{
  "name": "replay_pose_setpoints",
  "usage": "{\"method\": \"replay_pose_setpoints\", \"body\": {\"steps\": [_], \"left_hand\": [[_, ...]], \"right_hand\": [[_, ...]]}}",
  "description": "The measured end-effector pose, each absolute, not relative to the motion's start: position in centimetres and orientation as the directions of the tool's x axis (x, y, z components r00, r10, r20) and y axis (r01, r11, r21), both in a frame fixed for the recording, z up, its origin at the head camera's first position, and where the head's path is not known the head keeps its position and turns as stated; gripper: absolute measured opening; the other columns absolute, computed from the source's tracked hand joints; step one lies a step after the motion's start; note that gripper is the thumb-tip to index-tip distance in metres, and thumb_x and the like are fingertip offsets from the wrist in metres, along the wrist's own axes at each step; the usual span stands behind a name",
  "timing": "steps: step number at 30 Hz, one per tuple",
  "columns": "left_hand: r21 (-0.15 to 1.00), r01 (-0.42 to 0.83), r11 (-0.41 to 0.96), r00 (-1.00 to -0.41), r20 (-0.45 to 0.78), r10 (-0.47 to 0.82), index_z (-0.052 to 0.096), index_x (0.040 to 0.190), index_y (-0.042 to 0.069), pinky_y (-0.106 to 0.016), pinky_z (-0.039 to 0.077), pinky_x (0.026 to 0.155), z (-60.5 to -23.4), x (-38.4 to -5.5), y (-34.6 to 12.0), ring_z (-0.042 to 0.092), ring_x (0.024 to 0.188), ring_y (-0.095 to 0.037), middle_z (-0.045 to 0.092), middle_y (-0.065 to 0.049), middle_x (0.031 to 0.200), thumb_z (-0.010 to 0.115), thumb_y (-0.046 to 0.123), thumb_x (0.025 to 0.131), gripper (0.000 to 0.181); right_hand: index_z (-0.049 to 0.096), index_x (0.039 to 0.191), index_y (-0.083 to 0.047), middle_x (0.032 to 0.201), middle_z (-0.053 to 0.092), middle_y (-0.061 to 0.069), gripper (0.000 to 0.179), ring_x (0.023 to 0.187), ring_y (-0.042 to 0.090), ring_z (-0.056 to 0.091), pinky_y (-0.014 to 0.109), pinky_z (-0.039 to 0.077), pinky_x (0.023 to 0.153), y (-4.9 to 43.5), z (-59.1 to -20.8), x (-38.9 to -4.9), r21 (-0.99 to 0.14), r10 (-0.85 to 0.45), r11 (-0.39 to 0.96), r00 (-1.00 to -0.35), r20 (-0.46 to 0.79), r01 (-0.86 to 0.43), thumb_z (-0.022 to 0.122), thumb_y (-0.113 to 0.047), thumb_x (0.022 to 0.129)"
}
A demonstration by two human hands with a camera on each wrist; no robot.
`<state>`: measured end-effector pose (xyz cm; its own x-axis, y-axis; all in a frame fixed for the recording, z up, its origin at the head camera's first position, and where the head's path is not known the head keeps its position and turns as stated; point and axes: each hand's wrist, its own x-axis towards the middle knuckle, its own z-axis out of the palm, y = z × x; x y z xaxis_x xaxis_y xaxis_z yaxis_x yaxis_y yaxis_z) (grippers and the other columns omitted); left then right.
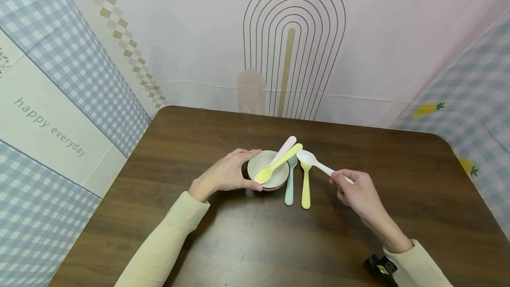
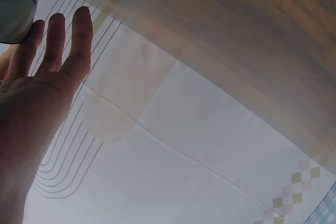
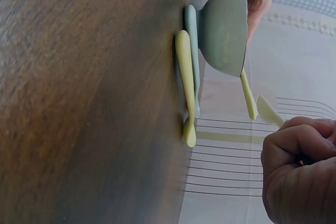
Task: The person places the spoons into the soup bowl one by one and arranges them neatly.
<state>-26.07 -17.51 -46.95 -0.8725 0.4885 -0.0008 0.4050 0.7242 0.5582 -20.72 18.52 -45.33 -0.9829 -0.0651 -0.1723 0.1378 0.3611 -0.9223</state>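
Observation:
My left hand (image 1: 229, 172) grips the near-left side of a small bowl (image 1: 255, 163), thumb at the front rim and fingers round the back. Across the bowl lie a yellow spoon (image 1: 264, 175) and a pink-handled utensil (image 1: 286, 147), both handles sticking out past the far-right rim. My right hand (image 1: 358, 189) pinches a white spoon (image 1: 307, 157) by its handle, its head pointing left toward the bowl, above the table. In the right wrist view the bowl (image 3: 223, 32) shows a pale green outside, and the white spoon (image 3: 266, 111) sits beyond my knuckles.
A mint-green utensil (image 1: 289, 189) and a second yellow spoon (image 1: 306, 191) lie on the brown wooden table (image 1: 223, 251), just right of the bowl. A printed cloth (image 1: 199, 34) hangs behind the table's far edge. A black device (image 1: 380, 267) is strapped at my right wrist.

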Motion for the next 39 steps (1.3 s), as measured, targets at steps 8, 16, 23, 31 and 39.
{"method": "replay_pose_setpoints", "body": {"steps": [8,16,23,31,39], "left_hand": [[0.553,0.408,0.726,-0.871,-0.002,0.491,0.048,0.166,0.016,-0.051,0.050,0.121,-46.9,-26.0,-17.5,0.053,0.152,-0.026,0.060,-0.004,0.162,0.094,0.058,0.078,0.108],[0.554,0.408,0.726,-0.872,0.001,0.489,0.048,0.166,0.016,-0.051,0.050,0.122,-46.9,-26.0,-17.5,0.053,0.152,-0.026,0.061,-0.004,0.162,0.094,0.057,0.078,0.108],[0.547,0.415,0.727,-0.870,0.003,0.493,0.048,0.166,0.017,-0.051,0.050,0.121,-46.8,-26.0,-17.5,0.053,0.152,-0.026,0.061,-0.004,0.162,0.094,0.059,0.078,0.108],[0.543,0.422,0.726,-0.868,0.011,0.496,0.048,0.166,0.016,-0.052,0.050,0.121,-46.8,-26.0,-17.6,0.054,0.152,-0.027,0.061,-0.005,0.162,0.094,0.058,0.078,0.108],[0.541,0.423,0.727,-0.868,0.010,0.497,0.048,0.166,0.015,-0.052,0.050,0.121,-46.9,-26.1,-17.7,0.054,0.151,-0.027,0.061,-0.005,0.162,0.093,0.059,0.079,0.108]], "right_hand": [[0.067,0.108,0.012,0.057,0.045,-0.007,0.034,0.048,0.009,0.040,0.027,0.033,0.044,18.2,-45.2,-20.7,-0.918,-0.094,0.370,-0.976,-0.194,0.147,0.056,-0.020,0.112],[0.066,0.107,0.014,0.056,0.044,-0.007,0.032,0.048,0.009,0.039,0.026,0.033,0.045,17.9,-45.2,-20.9,-0.912,-0.112,0.383,-0.972,-0.206,0.149,0.057,-0.016,0.110],[0.067,0.104,0.014,0.054,0.044,-0.007,0.031,0.047,0.009,0.039,0.025,0.032,0.045,17.7,-45.2,-20.9,-0.907,-0.115,0.395,-0.972,-0.207,0.146,0.057,-0.015,0.109],[0.068,0.102,0.012,0.054,0.043,-0.006,0.030,0.047,0.010,0.039,0.026,0.032,0.045,17.5,-45.5,-21.2,-0.911,-0.123,0.384,-0.969,-0.216,0.154,0.060,-0.016,0.108],[0.069,0.100,0.012,0.056,0.045,-0.006,0.030,0.048,0.010,0.040,0.025,0.032,0.046,17.3,-45.6,-21.4,-0.905,-0.126,0.391,-0.964,-0.236,0.170,0.062,-0.016,0.107]]}}
